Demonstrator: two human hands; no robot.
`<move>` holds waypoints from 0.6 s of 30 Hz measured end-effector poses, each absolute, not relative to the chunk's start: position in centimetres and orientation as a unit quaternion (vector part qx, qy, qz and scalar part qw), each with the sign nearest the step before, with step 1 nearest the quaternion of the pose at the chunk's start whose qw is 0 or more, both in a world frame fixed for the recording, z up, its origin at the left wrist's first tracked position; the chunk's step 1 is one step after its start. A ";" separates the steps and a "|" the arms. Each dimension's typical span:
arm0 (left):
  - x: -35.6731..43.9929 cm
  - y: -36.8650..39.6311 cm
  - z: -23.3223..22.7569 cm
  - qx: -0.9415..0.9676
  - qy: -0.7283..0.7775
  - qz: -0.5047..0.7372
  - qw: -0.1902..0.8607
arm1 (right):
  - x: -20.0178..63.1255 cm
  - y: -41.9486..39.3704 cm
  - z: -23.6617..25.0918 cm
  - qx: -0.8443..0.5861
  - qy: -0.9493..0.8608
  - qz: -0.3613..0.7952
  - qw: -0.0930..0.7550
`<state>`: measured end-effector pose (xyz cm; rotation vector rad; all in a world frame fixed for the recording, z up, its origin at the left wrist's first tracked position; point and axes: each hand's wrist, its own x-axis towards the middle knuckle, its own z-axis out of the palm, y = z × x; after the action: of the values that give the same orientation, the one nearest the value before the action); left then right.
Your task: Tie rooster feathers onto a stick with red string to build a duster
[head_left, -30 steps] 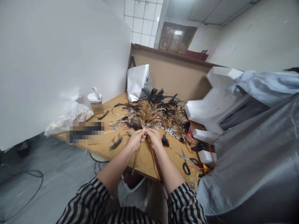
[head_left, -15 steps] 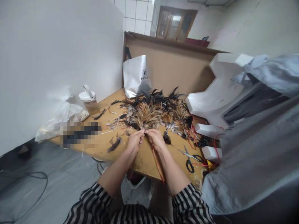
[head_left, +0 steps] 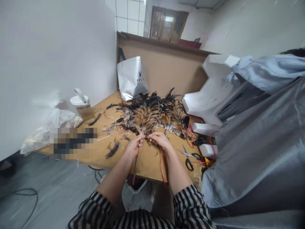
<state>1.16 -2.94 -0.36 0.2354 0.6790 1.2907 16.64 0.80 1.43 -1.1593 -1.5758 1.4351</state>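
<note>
My left hand (head_left: 135, 144) is closed around a thin stick (head_left: 135, 168), its lower end pointing toward me over the table edge. Brown and black feathers (head_left: 145, 118) fan out just beyond my left fingers, at the stick's far end, so it looks like a feather duster. My right hand (head_left: 160, 140) pinches a red ribbon (head_left: 162, 165) a short way to the right of the left hand. The ribbon runs from the feather base through the right fingers and hangs down past the table edge.
More feathers lie across the wooden table (head_left: 150, 165). Scissors (head_left: 187, 155) rest at the right, near white foam pieces (head_left: 205, 128) and grey cloth (head_left: 252, 143). A lidded cup (head_left: 83, 106), a plastic bag (head_left: 54, 125) and a silver bag (head_left: 131, 78) stand at left and back.
My right hand has drawn away to the right from my left hand, with the red ribbon between them. The stick below my left hand shows more clearly. The whole view has shifted slightly.
</note>
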 end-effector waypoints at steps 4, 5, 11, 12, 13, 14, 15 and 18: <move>0.8 -3.3 0.1 0.084 0.279 0.588 0.755 | 19.8 3.5 1.3 -0.580 -0.579 0.365 0.441; 0.8 -3.3 0.2 0.082 0.272 0.588 0.757 | 20.6 4.2 1.4 -0.612 -0.577 0.303 0.449; 0.7 -3.2 0.0 0.087 0.253 0.590 0.762 | 22.7 6.8 2.4 -0.781 -0.554 0.067 0.280; 0.8 -3.2 0.0 0.087 0.253 0.591 0.761 | 22.5 7.0 2.5 -0.791 -0.553 0.053 0.256; 0.8 -3.3 -0.1 0.087 0.254 0.593 0.759 | 22.3 7.2 2.5 -0.797 -0.554 0.044 0.236; 0.8 -3.3 0.0 0.087 0.256 0.595 0.757 | 22.2 7.3 2.5 -0.801 -0.555 0.038 0.220; 0.8 -3.4 0.0 0.089 0.259 0.597 0.754 | 22.0 7.5 2.4 -0.804 -0.555 0.034 0.208; 0.9 -3.6 0.3 0.096 0.273 0.601 0.745 | 22.2 7.8 2.2 -0.814 -0.542 0.033 0.207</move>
<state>0.85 -3.59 0.26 0.2095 0.5968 1.3159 22.17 7.79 2.16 -2.2671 -1.5101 0.0917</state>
